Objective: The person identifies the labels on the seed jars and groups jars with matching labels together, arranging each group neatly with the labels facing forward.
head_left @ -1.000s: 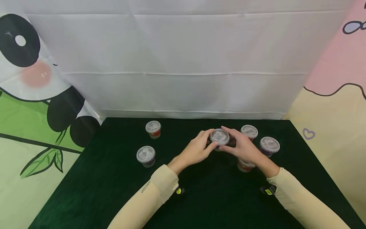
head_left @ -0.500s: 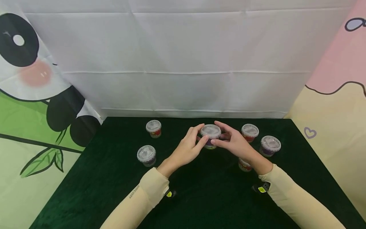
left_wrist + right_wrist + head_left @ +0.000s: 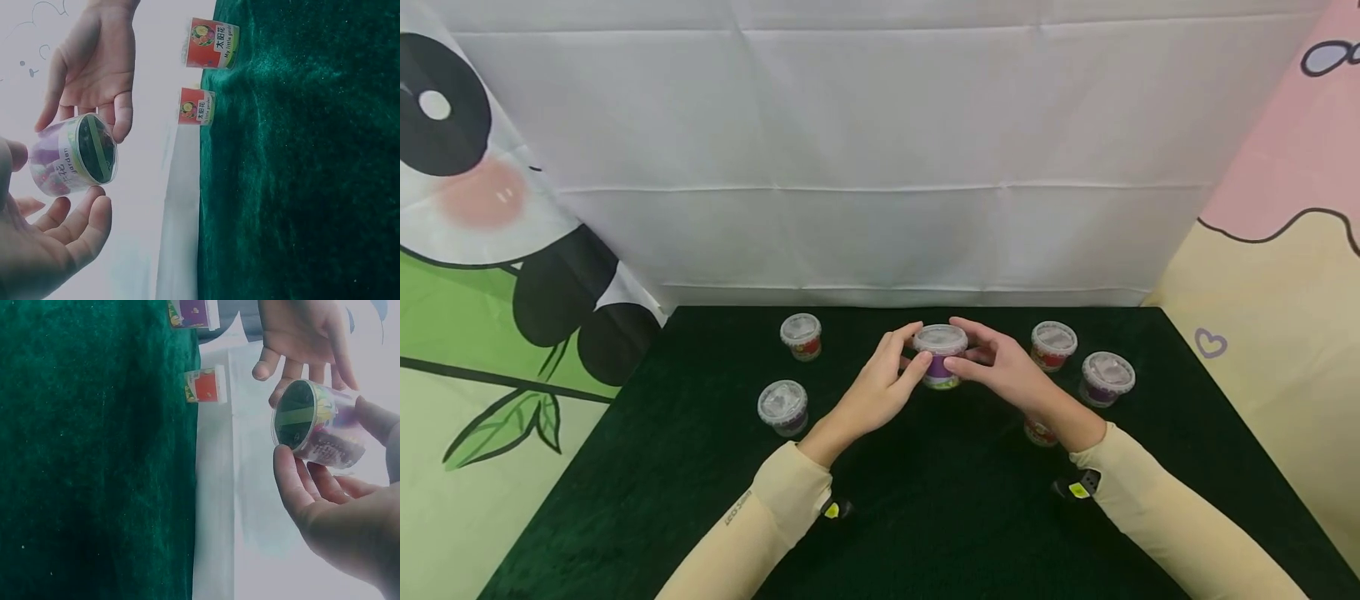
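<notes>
Between my two hands is a clear lidded plastic cup [image 3: 942, 357] with a purple label, held upright above the table. My left hand [image 3: 880, 383] holds its left side, thumb in front. On the other side my right hand [image 3: 1003, 367] holds it the same way, thumb across the front. Both wrist views show the underside of the cup [image 3: 97, 149] with a pale green strip across it. In the right wrist view, the right thumb and fingertips lie against the cup [image 3: 297, 419].
Two similar cups stand at left, one red-labelled [image 3: 802, 337] and one darker [image 3: 784, 407]. At right are a red-labelled cup [image 3: 1054, 345], a purple one [image 3: 1107, 379] and another red one [image 3: 1040, 432], partly behind my right forearm. White cloth [image 3: 880, 167] hangs behind the green table [image 3: 925, 508].
Both hands have moved left with the cup, and it has been lifted so its purple label shows. The other cups have stayed in place.
</notes>
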`<control>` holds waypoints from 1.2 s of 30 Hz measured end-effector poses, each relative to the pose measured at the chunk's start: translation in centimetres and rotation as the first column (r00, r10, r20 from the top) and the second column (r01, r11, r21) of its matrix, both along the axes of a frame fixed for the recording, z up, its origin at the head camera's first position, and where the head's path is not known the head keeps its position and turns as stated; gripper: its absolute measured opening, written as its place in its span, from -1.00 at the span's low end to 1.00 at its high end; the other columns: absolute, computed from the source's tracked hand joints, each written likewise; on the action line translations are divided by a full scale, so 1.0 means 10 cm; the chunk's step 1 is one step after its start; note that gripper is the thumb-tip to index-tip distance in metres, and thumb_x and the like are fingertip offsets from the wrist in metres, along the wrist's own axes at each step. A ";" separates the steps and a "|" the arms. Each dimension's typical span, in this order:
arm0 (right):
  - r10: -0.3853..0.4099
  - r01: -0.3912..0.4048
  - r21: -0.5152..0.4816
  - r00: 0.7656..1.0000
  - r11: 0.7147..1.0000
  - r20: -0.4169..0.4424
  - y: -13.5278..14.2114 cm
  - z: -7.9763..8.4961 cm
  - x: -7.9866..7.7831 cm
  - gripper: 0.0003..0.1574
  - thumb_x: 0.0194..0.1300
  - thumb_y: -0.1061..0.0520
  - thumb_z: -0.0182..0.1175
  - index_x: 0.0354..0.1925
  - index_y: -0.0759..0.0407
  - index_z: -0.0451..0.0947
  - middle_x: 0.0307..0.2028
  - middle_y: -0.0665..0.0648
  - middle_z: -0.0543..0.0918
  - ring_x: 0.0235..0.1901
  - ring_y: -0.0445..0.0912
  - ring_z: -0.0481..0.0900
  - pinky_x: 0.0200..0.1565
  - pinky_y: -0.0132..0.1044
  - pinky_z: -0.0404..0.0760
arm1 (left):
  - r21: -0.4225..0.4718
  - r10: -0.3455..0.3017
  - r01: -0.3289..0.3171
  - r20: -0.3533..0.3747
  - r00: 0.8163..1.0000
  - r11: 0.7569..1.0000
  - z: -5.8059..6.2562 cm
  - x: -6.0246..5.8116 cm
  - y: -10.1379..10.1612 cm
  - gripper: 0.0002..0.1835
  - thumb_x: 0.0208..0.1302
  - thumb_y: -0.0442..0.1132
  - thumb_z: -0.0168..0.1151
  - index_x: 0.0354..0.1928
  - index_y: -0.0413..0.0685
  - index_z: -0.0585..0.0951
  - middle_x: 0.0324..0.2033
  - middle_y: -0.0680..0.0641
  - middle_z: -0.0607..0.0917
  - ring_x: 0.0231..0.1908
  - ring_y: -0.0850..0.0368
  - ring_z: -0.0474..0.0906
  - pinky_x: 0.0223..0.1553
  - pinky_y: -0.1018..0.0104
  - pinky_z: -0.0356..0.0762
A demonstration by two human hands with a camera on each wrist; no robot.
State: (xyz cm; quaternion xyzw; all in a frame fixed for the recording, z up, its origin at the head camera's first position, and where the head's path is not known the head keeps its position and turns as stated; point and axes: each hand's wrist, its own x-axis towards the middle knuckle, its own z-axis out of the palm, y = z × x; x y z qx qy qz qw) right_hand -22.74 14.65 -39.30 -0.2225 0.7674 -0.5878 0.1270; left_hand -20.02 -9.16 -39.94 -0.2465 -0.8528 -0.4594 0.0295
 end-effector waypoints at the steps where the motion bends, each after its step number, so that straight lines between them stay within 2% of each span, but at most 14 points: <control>1: 0.007 -0.007 -0.015 1.000 1.000 0.010 -0.01 0.00 0.00 -0.13 0.45 0.00 0.27 0.57 0.02 0.14 0.37 0.27 0.35 0.23 0.16 0.50 0.15 -0.09 0.60 | 0.006 0.000 0.000 0.001 1.000 1.000 0.00 0.00 -0.01 -0.39 0.61 0.09 -0.08 0.54 0.04 0.15 0.23 -0.10 0.38 0.08 0.03 0.49 0.08 0.14 0.58; 7: 0.049 -0.044 -0.081 0.997 0.996 0.056 -0.01 0.02 0.00 -0.19 0.52 0.03 0.18 0.58 0.09 0.11 0.36 0.30 0.35 0.23 0.16 0.49 0.11 -0.20 0.62 | 0.037 -0.002 0.002 0.011 1.000 0.999 0.01 0.00 -0.05 -0.41 0.62 0.08 -0.09 0.54 0.05 0.17 0.24 -0.12 0.38 0.07 -0.02 0.49 0.07 0.11 0.57; 19: 0.063 -0.052 -0.104 0.992 0.993 0.110 -0.03 0.04 0.00 -0.21 0.55 -0.06 0.12 0.57 0.09 0.12 0.36 0.29 0.35 0.25 0.16 0.46 0.19 -0.05 0.57 | 0.062 -0.020 0.019 0.021 1.000 0.998 0.03 0.01 -0.10 -0.42 0.62 0.05 -0.09 0.54 0.06 0.16 0.25 -0.13 0.38 0.04 -0.03 0.50 0.00 0.13 0.59; 29: 0.069 -0.057 -0.095 0.989 0.994 0.128 -0.09 0.09 0.04 -0.17 0.54 -0.12 0.12 0.57 0.13 0.10 0.39 0.30 0.35 0.29 0.17 0.44 0.22 -0.04 0.54 | 0.103 -0.034 0.029 0.043 0.998 0.994 0.04 0.04 -0.16 -0.43 0.63 0.02 -0.10 0.54 0.08 0.14 0.22 -0.13 0.37 -0.06 0.04 0.56 -0.12 0.22 0.67; 36: 0.109 -0.076 -0.190 0.979 0.979 0.172 -0.13 0.09 0.03 -0.24 0.60 -0.07 0.03 0.54 0.26 0.12 0.37 0.31 0.35 0.28 0.16 0.44 0.20 -0.15 0.57 | 0.139 -0.046 0.038 0.055 0.997 0.990 0.07 0.04 -0.21 -0.45 0.64 -0.01 -0.12 0.54 0.05 0.13 0.22 -0.15 0.37 -0.08 0.03 0.57 -0.15 0.19 0.68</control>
